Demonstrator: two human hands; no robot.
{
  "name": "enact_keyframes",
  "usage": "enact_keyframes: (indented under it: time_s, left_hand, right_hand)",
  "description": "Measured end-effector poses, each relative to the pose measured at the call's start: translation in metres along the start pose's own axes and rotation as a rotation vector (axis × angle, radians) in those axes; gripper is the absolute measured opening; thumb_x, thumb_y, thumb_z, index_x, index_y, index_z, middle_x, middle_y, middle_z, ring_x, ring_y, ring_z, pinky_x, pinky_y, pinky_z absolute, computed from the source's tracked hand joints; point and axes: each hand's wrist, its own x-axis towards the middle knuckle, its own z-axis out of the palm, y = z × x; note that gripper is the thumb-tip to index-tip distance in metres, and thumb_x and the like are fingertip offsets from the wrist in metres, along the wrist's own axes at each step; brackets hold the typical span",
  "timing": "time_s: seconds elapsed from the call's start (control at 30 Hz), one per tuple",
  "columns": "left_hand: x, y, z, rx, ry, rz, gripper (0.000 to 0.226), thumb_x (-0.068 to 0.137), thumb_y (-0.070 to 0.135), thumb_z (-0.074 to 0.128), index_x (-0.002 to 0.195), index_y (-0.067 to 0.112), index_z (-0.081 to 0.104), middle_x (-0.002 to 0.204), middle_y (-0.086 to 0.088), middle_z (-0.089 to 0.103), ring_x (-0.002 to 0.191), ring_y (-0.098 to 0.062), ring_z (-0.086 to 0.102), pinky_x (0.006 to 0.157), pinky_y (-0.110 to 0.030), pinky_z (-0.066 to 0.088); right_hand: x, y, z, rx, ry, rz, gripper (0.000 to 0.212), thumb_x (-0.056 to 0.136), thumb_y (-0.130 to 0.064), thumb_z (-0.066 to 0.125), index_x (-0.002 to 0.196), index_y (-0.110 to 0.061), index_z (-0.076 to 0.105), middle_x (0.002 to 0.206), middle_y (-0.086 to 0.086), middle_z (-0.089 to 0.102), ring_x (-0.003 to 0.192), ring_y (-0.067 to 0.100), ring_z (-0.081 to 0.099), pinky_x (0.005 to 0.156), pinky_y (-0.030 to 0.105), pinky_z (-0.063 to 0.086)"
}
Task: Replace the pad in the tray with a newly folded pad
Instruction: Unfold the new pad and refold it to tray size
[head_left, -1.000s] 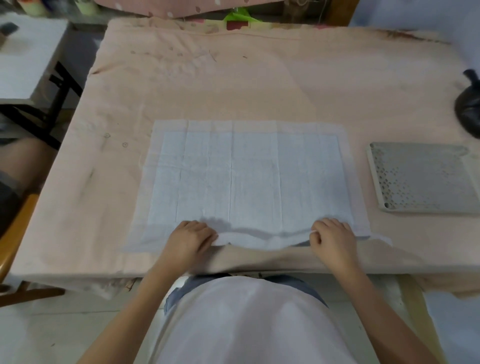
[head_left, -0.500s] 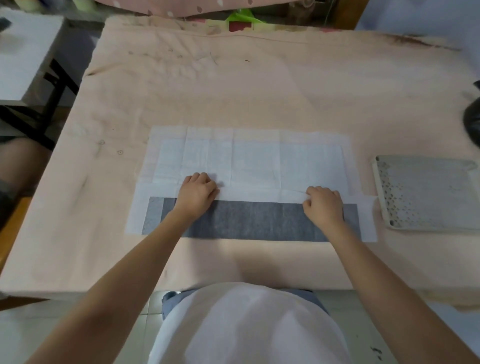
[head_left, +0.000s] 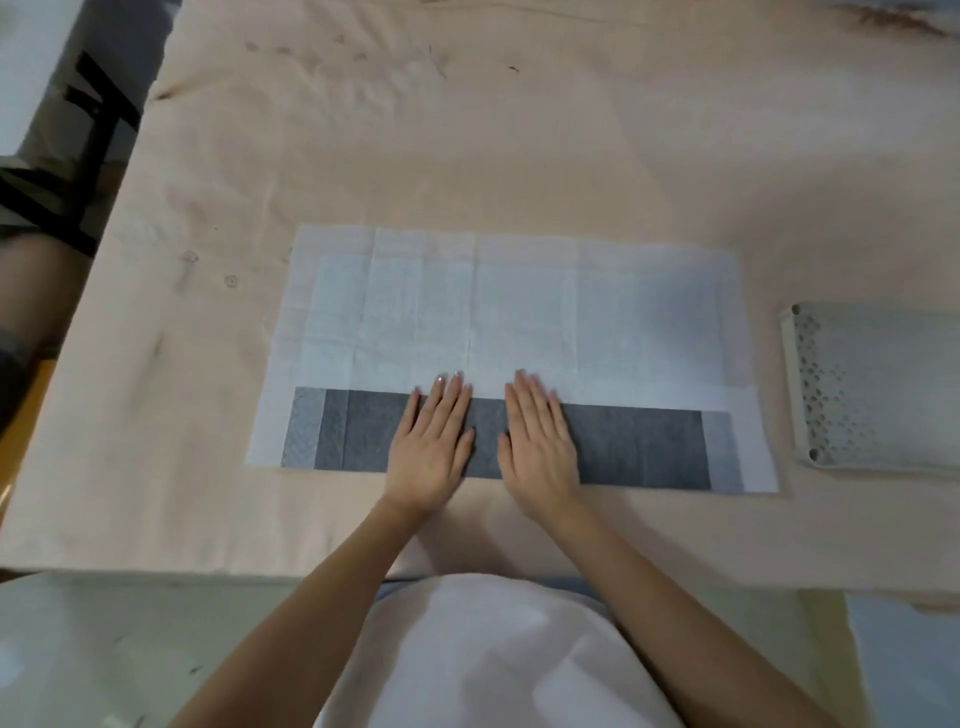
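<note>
A white pad (head_left: 519, 306) lies flat on the cloth-covered table (head_left: 467, 156). Its near edge is folded over away from me, showing a dark grey band (head_left: 639, 447) of its underside. My left hand (head_left: 434, 441) and my right hand (head_left: 540, 441) lie side by side, flat with straight fingers, pressing on the middle of the folded band. Their fingertips reach the fold's far edge. The grey perforated tray (head_left: 878, 384) sits on the table to the right of the pad, partly cut off by the frame edge.
A pale pink cloth covers the whole table, with the near table edge just below my wrists. At the far left stand a dark metal frame (head_left: 88, 156) and a person's leg (head_left: 31, 291). Bare cloth stretches beyond the pad.
My hands lifted the pad's near edge and folded it forward, exposing the grey underside. They have since let go, moved together to the middle and flattened onto the fold.
</note>
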Motion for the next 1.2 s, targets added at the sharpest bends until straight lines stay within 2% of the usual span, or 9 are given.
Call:
enact_keyframes:
  time_s: [0.17,0.3,0.47,0.6,0.7,0.8,0.87,1.2]
  left_hand:
    - [0.001,-0.001,0.000,-0.012,-0.029,-0.001,0.051,0.099,0.027,0.027,0.143,0.003,0.035,0.152,-0.012,0.030,0.143,-0.025,0.023,0.116,-0.046,0.019]
    - [0.001,0.002,-0.002,-0.037,-0.019,-0.035,0.053,0.099,0.026,0.016,0.145,0.005,0.032,0.152,-0.010,0.030,0.143,-0.023,0.023,0.117,-0.045,0.018]
    - [0.003,0.005,-0.003,-0.045,0.026,-0.059,0.050,0.097,0.021,0.024,0.141,0.004,0.040,0.149,-0.010,0.037,0.141,-0.024,0.029,0.116,-0.045,0.022]
    - [0.004,0.004,-0.001,-0.030,0.030,-0.065,0.049,0.097,0.023,0.028,0.140,0.004,0.042,0.148,-0.011,0.039,0.140,-0.024,0.030,0.116,-0.046,0.023]
    - [0.005,0.002,0.002,0.008,0.021,-0.055,0.049,0.097,0.025,0.028,0.140,0.003,0.042,0.148,-0.011,0.038,0.140,-0.024,0.031,0.116,-0.045,0.021]
    - [0.004,0.001,0.004,0.029,0.016,-0.061,0.050,0.097,0.025,0.027,0.140,0.003,0.041,0.149,-0.011,0.037,0.140,-0.024,0.030,0.116,-0.045,0.021]
    - [0.005,0.001,0.005,0.037,0.022,-0.062,0.050,0.098,0.025,0.027,0.141,0.004,0.040,0.149,-0.011,0.037,0.140,-0.024,0.030,0.116,-0.045,0.022]
    - [0.005,0.003,0.001,0.035,0.018,-0.062,0.052,0.096,0.026,0.027,0.141,0.003,0.040,0.149,-0.010,0.037,0.140,-0.025,0.029,0.116,-0.045,0.020]
  right_hand:
    - [0.018,-0.027,0.007,-0.127,-0.111,-0.014,0.058,0.099,-0.034,0.016,0.146,-0.001,0.020,0.156,0.016,0.015,0.146,0.028,0.009,0.118,0.046,0.013]
    - [0.023,-0.039,0.013,-0.099,-0.157,0.009,0.061,0.097,-0.036,0.001,0.149,-0.004,0.007,0.158,0.012,0.003,0.146,0.024,-0.003,0.120,0.043,0.003]
    - [0.024,-0.037,0.022,-0.104,-0.176,0.052,0.063,0.094,-0.034,-0.006,0.149,-0.005,0.003,0.159,0.009,-0.002,0.146,0.021,-0.007,0.119,0.039,-0.006]
    - [0.025,-0.033,0.024,-0.080,-0.155,0.056,0.062,0.094,-0.034,-0.003,0.150,-0.009,0.006,0.159,0.007,0.000,0.146,0.020,-0.005,0.119,0.039,-0.005]
    - [0.021,-0.020,0.022,-0.080,-0.131,0.031,0.058,0.097,-0.035,0.007,0.150,-0.012,0.008,0.159,0.007,0.002,0.146,0.022,-0.002,0.120,0.040,0.001]
    - [0.013,-0.004,0.020,-0.024,-0.056,0.052,0.054,0.098,-0.028,0.026,0.148,-0.009,0.024,0.157,0.008,0.018,0.146,0.023,0.012,0.119,0.042,0.014]
    - [0.007,0.009,0.018,0.022,-0.008,0.067,0.052,0.097,-0.026,0.032,0.146,-0.007,0.031,0.155,0.009,0.025,0.145,0.023,0.018,0.118,0.042,0.018]
    - [-0.021,0.087,0.007,-0.006,-0.014,0.127,0.055,0.099,-0.029,0.024,0.148,-0.005,0.023,0.156,0.009,0.019,0.146,0.021,0.012,0.119,0.040,0.013]
